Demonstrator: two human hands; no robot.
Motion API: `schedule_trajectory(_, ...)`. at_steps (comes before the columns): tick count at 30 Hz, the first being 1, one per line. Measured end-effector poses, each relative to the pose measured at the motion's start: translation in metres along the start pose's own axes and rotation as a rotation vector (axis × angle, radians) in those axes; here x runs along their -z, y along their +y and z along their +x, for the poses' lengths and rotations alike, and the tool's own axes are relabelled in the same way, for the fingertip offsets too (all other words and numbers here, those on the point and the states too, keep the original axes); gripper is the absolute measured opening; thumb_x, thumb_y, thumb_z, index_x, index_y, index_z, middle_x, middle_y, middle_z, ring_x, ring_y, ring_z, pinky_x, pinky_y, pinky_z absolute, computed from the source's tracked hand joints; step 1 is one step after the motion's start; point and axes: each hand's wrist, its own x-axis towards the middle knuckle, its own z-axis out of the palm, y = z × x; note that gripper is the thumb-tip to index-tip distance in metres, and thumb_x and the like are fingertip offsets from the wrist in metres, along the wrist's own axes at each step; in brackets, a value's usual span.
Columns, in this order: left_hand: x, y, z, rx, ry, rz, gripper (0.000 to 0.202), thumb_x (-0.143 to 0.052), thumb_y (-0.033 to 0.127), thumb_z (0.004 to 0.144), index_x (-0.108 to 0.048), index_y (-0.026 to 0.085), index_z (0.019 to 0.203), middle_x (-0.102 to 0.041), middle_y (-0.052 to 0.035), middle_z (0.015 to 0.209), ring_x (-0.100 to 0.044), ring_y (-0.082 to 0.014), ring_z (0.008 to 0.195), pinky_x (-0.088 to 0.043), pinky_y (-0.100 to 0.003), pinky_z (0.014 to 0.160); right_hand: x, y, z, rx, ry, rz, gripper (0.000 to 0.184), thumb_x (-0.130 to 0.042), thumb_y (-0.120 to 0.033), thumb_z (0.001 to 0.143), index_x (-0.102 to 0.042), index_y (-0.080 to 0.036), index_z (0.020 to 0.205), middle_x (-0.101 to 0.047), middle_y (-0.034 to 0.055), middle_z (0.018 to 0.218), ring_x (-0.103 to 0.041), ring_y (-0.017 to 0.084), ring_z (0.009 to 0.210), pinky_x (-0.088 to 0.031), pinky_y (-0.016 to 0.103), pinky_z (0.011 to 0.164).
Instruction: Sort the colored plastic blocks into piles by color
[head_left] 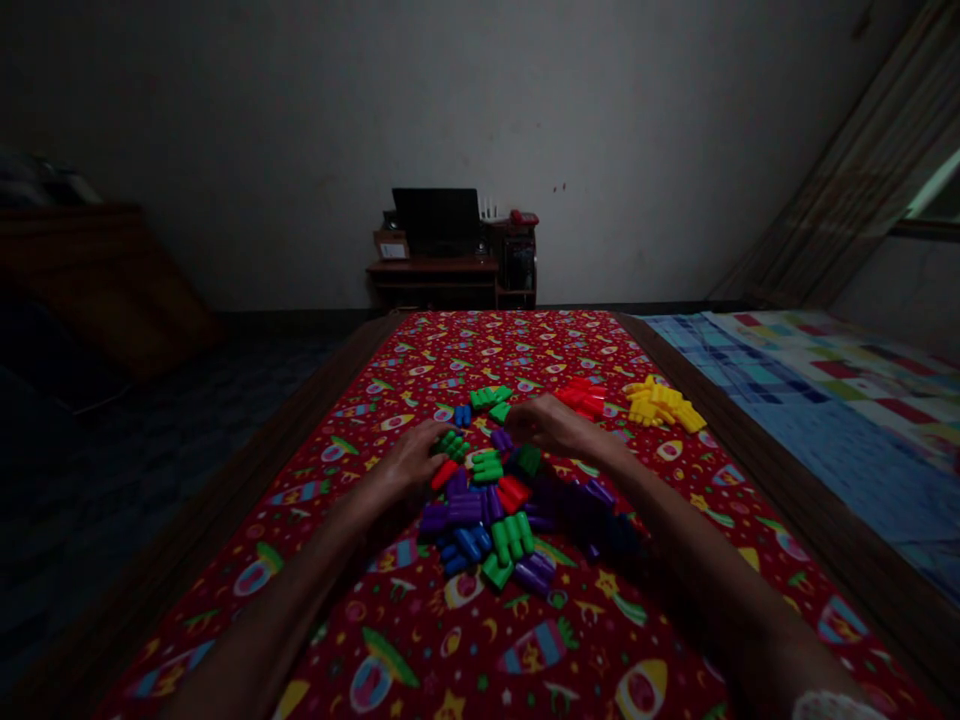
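Observation:
My left hand (414, 458) is at the left edge of a mixed pile, with its thumb and fingers closed around a green ribbed plastic block (453, 444). My right hand (551, 424) arches over the far side of the pile, fingers bent down. Its fingertips are in shadow, close to another green block (500, 412) and a purple block (501, 440). Between my forearms lie several purple blocks (465, 508), blue blocks (469, 543), green blocks (513, 538) and a red block (514, 493). Shadow under my right forearm darkens more blocks there.
Beyond my right hand is a group of red blocks (583, 397), with yellow blocks (660, 403) to its right. A small blue block (463, 414) lies near the green ones. Red patterned cloth (532, 650) covers the table. A desk with a monitor (437, 220) stands by the wall.

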Motion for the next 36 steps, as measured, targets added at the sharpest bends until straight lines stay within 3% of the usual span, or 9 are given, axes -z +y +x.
schedule_trajectory(2,-0.001,-0.011,0.002,0.054,0.034,0.017,0.043,-0.060,0.029,0.070,-0.065,0.019,0.111,-0.067,-0.0090,0.112,-0.062,-0.0267,0.106,-0.050,-0.036,0.090,-0.013,-0.015,0.001,0.088,-0.110,0.000,0.018,-0.057,-0.002,0.074,-0.067,-0.013,0.082,-0.064,0.0011,0.071,-0.050,0.010,0.061,-0.029,0.020,0.057)
schedule_trajectory(6,0.008,-0.016,-0.005,0.086,0.059,0.105,0.038,-0.060,0.046,0.075,-0.065,0.018,0.101,-0.066,-0.0107,0.103,-0.063,-0.0256,0.094,-0.049,-0.033,0.080,-0.031,-0.026,0.002,0.118,-0.150,-0.115,0.011,-0.055,-0.013,0.084,-0.066,-0.015,0.083,-0.059,0.0009,0.068,-0.040,0.010,0.056,-0.023,0.023,0.054)
schedule_trajectory(12,0.023,0.009,-0.019,0.097,-0.321,0.127,0.032,-0.056,0.051,0.079,-0.062,0.021,0.069,-0.063,-0.0003,0.063,-0.056,-0.0169,0.057,-0.032,-0.025,0.053,-0.016,-0.028,0.000,0.015,-0.227,-0.215,0.018,-0.056,-0.027,0.092,-0.070,-0.015,0.092,-0.065,0.0042,0.075,-0.049,0.011,0.062,-0.024,0.024,0.056)
schedule_trajectory(16,0.021,0.016,-0.016,0.039,-0.162,0.145,0.038,-0.045,0.047,0.086,-0.063,0.020,0.068,-0.063,-0.0023,0.064,-0.055,-0.0167,0.057,-0.030,-0.026,0.055,-0.008,-0.039,-0.006,-0.060,-0.408,-0.268,0.028,-0.070,-0.041,0.082,-0.071,-0.020,0.101,-0.069,0.0052,0.084,-0.059,0.015,0.074,-0.030,0.023,0.057)
schedule_trajectory(19,0.020,0.017,-0.013,0.018,-0.056,0.101,0.040,-0.041,0.049,0.088,-0.066,0.019,0.078,-0.067,-0.0041,0.073,-0.059,-0.0185,0.065,-0.035,-0.026,0.059,-0.010,-0.047,-0.007,-0.069,-0.465,-0.303,0.035,-0.072,-0.039,0.078,-0.069,-0.020,0.108,-0.070,0.0069,0.090,-0.062,0.018,0.082,-0.033,0.023,0.058)
schedule_trajectory(22,0.020,0.024,-0.011,0.029,-0.056,0.074,0.038,-0.042,0.047,0.087,-0.068,0.019,0.081,-0.070,-0.0047,0.077,-0.062,-0.0191,0.069,-0.040,-0.026,0.062,-0.007,-0.044,-0.004,-0.017,-0.484,-0.220,0.030,-0.070,-0.030,0.081,-0.068,-0.017,0.108,-0.069,0.0067,0.091,-0.061,0.016,0.080,-0.035,0.022,0.060)
schedule_trajectory(27,0.018,0.036,-0.008,0.079,-0.058,-0.028,0.032,-0.049,0.039,0.081,-0.071,0.021,0.096,-0.075,-0.0039,0.092,-0.067,-0.0206,0.082,-0.047,-0.025,0.070,0.020,-0.005,-0.004,-0.134,-0.154,-0.098,0.026,-0.067,-0.031,0.084,-0.069,-0.015,0.104,-0.069,0.0057,0.091,-0.059,0.014,0.077,-0.038,0.021,0.065)
schedule_trajectory(32,0.019,0.041,-0.008,0.108,-0.042,-0.111,0.033,-0.053,0.037,0.078,-0.071,0.021,0.100,-0.076,-0.0029,0.089,-0.067,-0.0195,0.075,-0.048,-0.024,0.065,0.043,0.052,-0.018,-0.498,0.138,-0.344,0.035,-0.065,-0.031,0.085,-0.067,-0.014,0.115,-0.071,0.0108,0.099,-0.062,0.019,0.087,-0.040,0.025,0.070)
schedule_trajectory(36,0.021,0.045,-0.009,0.074,-0.006,-0.175,0.034,-0.055,0.040,0.077,-0.071,0.021,0.100,-0.075,-0.0017,0.085,-0.067,-0.0200,0.074,-0.049,-0.025,0.063,0.039,0.082,-0.028,-0.689,0.299,-0.468,0.031,-0.060,-0.033,0.087,-0.069,-0.015,0.111,-0.072,0.0131,0.102,-0.063,0.024,0.094,-0.043,0.028,0.074)
